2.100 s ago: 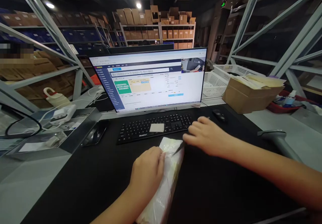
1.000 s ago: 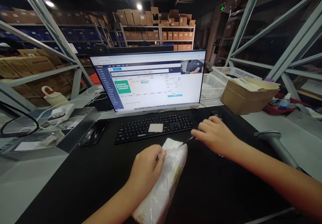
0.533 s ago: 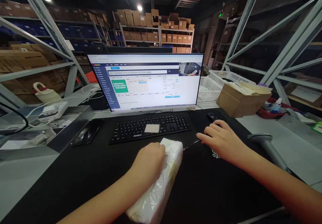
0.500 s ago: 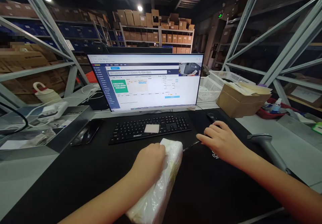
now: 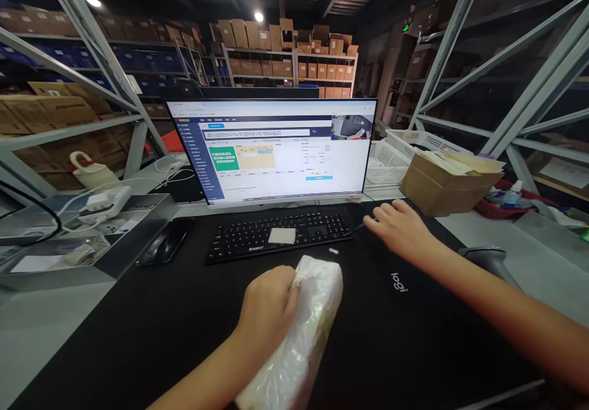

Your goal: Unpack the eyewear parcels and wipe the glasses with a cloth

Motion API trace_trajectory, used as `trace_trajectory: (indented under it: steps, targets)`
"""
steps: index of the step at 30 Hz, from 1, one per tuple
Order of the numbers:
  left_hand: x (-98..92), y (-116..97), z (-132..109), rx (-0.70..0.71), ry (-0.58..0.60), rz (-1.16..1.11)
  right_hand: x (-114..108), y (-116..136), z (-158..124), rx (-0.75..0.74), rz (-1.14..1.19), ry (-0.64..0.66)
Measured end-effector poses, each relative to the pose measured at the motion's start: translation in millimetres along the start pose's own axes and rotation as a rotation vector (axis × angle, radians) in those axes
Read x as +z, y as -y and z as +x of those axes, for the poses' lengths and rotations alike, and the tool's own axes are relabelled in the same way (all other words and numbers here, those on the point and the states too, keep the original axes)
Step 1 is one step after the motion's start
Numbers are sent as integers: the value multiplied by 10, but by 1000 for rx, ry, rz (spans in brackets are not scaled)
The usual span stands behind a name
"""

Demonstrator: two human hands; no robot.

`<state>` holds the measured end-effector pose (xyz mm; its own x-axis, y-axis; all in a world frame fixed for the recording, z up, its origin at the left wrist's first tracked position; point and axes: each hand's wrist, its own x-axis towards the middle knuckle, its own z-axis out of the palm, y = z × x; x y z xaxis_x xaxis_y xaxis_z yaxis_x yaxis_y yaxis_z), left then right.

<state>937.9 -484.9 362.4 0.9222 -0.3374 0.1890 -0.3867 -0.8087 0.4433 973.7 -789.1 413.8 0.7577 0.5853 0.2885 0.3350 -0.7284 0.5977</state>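
My left hand [image 5: 269, 302] is closed on the upper left edge of a long white package [image 5: 306, 330] wrapped in clear, shiny plastic. The package lies slanted on the black desk mat. Further back and to the right, my right hand [image 5: 398, 229] is closed, with a thin dark stick-like thing [image 5: 359, 229] jutting left from its fingers; its exact kind is too small to tell. That thin thing points towards the right end of the black keyboard [image 5: 280, 232]. A small white scrap [image 5: 334, 251] rests on the mat between package and keyboard.
A monitor [image 5: 276, 164] stands behind the keyboard, on which lies a pale paper square [image 5: 282, 235]. At left are a black phone-like object [image 5: 165, 241] and a metal tray [image 5: 124, 253]. A cardboard box [image 5: 448, 183], white baskets [image 5: 386, 161] and a scanner [image 5: 490, 259] are at right.
My right hand has moved back and away from the package, taking the thin dark thing with it. The white scrap now shows on the mat. My left hand stays on the package.
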Motion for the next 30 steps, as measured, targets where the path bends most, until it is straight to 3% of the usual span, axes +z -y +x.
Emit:
trace_trajectory:
  steps: [4, 8, 11, 14, 18, 22, 26, 30]
  targets:
    - [27, 28, 22, 32, 22, -74, 128, -110, -153, 158, 166, -21]
    - [49, 17, 76, 118, 44, -21, -33, 249, -180, -25, 390, -96]
    - [69, -2, 65, 246, 24, 61, -136, 446, -126, -158, 347, -70]
    - [95, -15, 9, 334, -43, 108, -79, 335, -108, -179, 247, -14]
    - [79, -11, -73, 415, -76, 72, 136, 2, -259, 50, 120, 42]
    - [-144, 33, -58, 461, -4, 124, 130, 12, -505, 154, 317, -17]
    - [-559, 129, -14, 640, -8, 385, -38, 253, -629, 109, 470, -82]
    - [-813, 286, -99, 821, 108, 476, -134, 457, -612, 15, 627, -138]
